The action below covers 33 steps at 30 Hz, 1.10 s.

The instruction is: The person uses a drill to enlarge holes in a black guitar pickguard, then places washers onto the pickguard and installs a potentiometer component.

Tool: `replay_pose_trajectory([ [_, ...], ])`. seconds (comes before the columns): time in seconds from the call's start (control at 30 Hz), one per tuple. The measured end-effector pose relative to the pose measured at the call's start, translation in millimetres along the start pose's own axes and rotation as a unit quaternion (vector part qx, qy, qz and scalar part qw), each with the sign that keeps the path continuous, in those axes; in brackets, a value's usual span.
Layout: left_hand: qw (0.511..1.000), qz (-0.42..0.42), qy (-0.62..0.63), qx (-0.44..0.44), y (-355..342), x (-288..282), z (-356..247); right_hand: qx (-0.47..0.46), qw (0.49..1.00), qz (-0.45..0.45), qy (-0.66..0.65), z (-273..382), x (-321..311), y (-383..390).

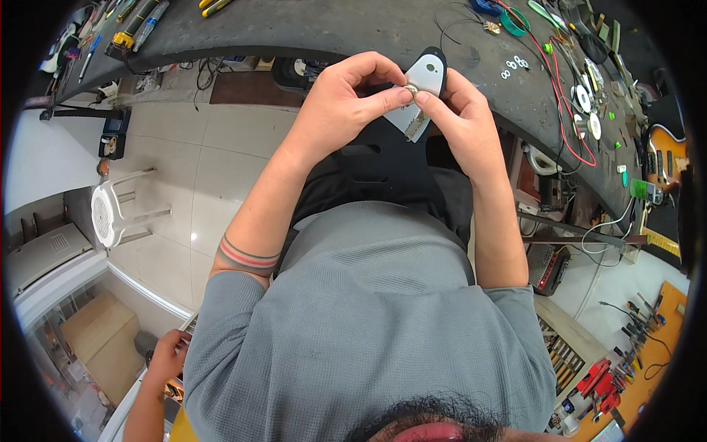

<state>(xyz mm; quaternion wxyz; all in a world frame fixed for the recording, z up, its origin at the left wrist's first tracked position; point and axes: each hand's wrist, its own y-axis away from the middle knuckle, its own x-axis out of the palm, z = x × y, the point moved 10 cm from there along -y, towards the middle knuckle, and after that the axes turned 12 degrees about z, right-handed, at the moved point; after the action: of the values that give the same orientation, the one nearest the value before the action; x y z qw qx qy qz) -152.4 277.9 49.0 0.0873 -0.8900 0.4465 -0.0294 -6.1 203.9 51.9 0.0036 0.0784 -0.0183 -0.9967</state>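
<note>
Between hands [335, 103]: pale plate [422, 75], round metal piece [411, 89] pinched.

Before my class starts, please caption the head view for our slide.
Both hands hold a white plate and a small round metal piece beside a dark, cluttered workbench.

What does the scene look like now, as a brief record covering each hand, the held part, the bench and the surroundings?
Left hand: thumb and fingers pinching a small round metal piece
Right hand: thumb beside that piece, fingers along the edge of a flat white plate with black backing
Plate detail: hole near its rounded end
Bench: dark grey worktop, with round white discs at right
Floor: white plastic stool, left
Other person: one hand, lower left
</note>
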Motion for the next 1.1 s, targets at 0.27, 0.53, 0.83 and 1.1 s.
replay_pose_trajectory([
  [0.27, 1.0, 0.006, -0.025, 0.004, 1, 1, -7, 0.005, 1.0, 0.019, 0.023, -6, -4, 1],
  [0.53, 0.999, 0.03, 0.033, -0.028, -6, -5, 12, 0.008, 1.0, 0.029, -0.001, -2, 5, -4],
  [0.83, 0.998, 0.042, 0.043, -0.028, -15, -9, 29, -0.007, 0.998, -0.061, 0.031, -21, -1, -3],
  [1.1, 0.998, 0.051, 0.003, -0.028, -16, -5, 25, 0.015, 0.995, -0.083, 0.047, -22, 0, -1],
])
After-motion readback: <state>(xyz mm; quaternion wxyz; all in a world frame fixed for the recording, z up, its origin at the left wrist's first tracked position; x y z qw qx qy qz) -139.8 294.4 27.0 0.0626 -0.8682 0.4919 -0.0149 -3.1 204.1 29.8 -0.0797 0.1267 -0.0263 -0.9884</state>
